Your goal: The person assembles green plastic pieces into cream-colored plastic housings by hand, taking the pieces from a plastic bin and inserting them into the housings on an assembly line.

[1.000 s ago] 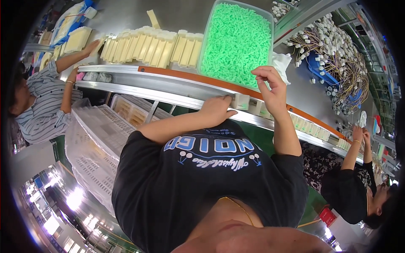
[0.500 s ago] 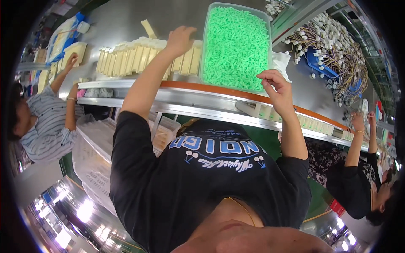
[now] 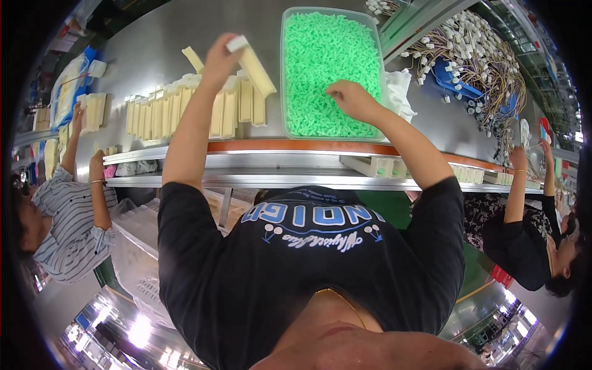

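My left hand (image 3: 221, 59) is raised over the steel table (image 3: 154, 37) and holds a long cream plastic block (image 3: 254, 65) at a tilt above a row of like cream blocks (image 3: 185, 111). My right hand (image 3: 346, 98) rests with bent fingers on the small green plastic parts in a clear bin (image 3: 330, 68), near the bin's front edge. What the fingers hold, if anything, is hidden.
A pile of white-plugged wire harnesses (image 3: 475, 58) lies at the right. A person in a striped shirt (image 3: 71, 228) works at the left, another in black (image 3: 530, 246) at the right. Cream parts (image 3: 376, 165) sit on the rail below the table edge.
My left hand lifted a cream block off the row. My right hand moved from the table's front edge into the green parts bin.
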### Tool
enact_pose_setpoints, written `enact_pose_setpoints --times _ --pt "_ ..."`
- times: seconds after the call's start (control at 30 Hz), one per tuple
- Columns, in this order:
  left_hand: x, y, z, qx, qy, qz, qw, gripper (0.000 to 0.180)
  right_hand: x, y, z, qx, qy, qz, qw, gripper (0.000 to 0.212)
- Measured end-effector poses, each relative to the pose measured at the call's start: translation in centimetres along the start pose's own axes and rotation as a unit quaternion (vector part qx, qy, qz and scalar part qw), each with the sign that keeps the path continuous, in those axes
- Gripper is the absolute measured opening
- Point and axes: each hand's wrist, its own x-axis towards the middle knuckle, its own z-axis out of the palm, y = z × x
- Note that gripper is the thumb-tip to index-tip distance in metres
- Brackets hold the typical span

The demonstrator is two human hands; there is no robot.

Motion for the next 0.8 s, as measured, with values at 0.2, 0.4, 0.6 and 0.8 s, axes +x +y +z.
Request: enact_pose_setpoints --times 0.2,0.4,0.6,0.8 --pt "-6.4 6.7 2.3 -0.396 0.072 -0.111 0.909 0.033 4.7 1.8 3.3 -0.11 -0.023 -0.123 0.986 0.024" --pt "-10.7 5.9 6.7 -0.407 0.03 -0.28 0.869 0.027 4.1 0.4 4.5 -0.241 -0.097 -0.154 0.953 0.021" --pt "-11.4 4.6 7.9 -0.483 -0.041 -0.373 0.792 0.032 4.3 0.3 4.4 -0.231 -0.129 -0.094 0.96 0.021" --pt "-12.3 4.7 8.5 -0.546 -0.04 -0.392 0.739 0.025 3.9 0.2 3.7 -0.219 -0.147 -0.023 0.964 0.021"
